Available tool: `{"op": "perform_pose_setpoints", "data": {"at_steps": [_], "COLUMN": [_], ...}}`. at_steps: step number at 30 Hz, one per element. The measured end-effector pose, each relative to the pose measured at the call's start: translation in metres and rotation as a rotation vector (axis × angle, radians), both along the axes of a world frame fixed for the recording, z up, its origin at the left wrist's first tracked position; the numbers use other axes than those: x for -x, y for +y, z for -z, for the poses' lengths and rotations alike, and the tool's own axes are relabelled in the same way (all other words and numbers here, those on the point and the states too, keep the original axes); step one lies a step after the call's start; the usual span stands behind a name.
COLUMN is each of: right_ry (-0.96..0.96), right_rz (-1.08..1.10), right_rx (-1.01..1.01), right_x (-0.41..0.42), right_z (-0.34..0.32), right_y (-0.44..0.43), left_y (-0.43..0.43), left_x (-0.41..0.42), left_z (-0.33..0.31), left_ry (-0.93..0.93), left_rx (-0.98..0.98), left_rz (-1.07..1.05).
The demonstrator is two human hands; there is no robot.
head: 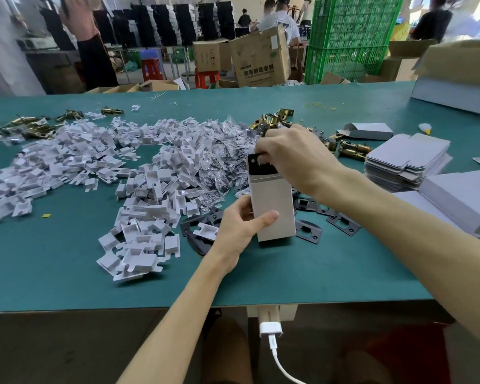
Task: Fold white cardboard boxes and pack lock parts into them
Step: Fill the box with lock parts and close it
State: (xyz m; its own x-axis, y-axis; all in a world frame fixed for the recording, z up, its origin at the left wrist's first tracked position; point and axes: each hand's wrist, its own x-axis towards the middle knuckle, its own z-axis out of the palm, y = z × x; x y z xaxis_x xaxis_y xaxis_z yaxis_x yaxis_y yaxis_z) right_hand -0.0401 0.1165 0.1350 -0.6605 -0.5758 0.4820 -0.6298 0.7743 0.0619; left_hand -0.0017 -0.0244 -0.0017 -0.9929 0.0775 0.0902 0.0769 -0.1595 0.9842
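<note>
**Black plate half in the box — easy spot for a jam**

A white cardboard box (pixel 272 209) is held upright just above the green desk (pixel 67 273), roughly dead centre of the view. It's gripped low down by the left hand (pixel 239 231), fingers closed around its lower half with the thumb flat on the front panel. At the box's 12 o'clock, a black lock plate (pixel 261 163) is pinched by the right hand (pixel 291 156) and sits partly inside the open top.

What could go wrong: the plate looks about as wide as the opening, so if it's tilted, a corner could catch the rim and the top edge could get creased or torn. Thin board could also be bowed in by too tight a squeeze, which would narrow the mouth. How the bottom flaps are tucked can't be seen; if loose, parts could drop straight through.

The box itself looks clean, sharp-edged, unprinted, with a slight grey-beige cast. More black strike plates (pixel 308 231) are lying at its 5 o'clock, and white plastic inserts (pixel 139 239) are heaped at 9 o'clock.
</note>
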Motion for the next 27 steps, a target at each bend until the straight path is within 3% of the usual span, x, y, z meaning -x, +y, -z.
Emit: {"op": "perform_pose_setpoints", "data": {"at_steps": [5, 10, 16, 20, 27], "right_ry": [-0.098, -0.212, -0.087, -0.075, -0.403], "right_rz": [0.026, 0.079, -0.054, 0.053, 0.329], "right_rx": [-0.177, -0.144, 0.015, -0.184, -0.476], "right_x": [0.003, -0.002, -0.025, -0.022, 0.003], "right_z": [0.012, 0.012, 0.015, 0.03, 0.054], "right_y": [0.003, 0.007, -0.029, -0.075, -0.116], "left_y": [0.0, 0.0, 0.0, 0.0, -0.002], "left_x": [0.0, 0.0, -0.001, 0.0, -0.006], "left_z": [-0.002, -0.001, 0.0, 0.004, 0.004], "left_ry": [0.002, -0.001, 0.006, 0.039, -0.04], "left_rx": [0.008, 0.037, 0.109, 0.275, 0.448], "left_rz": [-0.004, -0.016, 0.007, -0.036, 0.061]}}
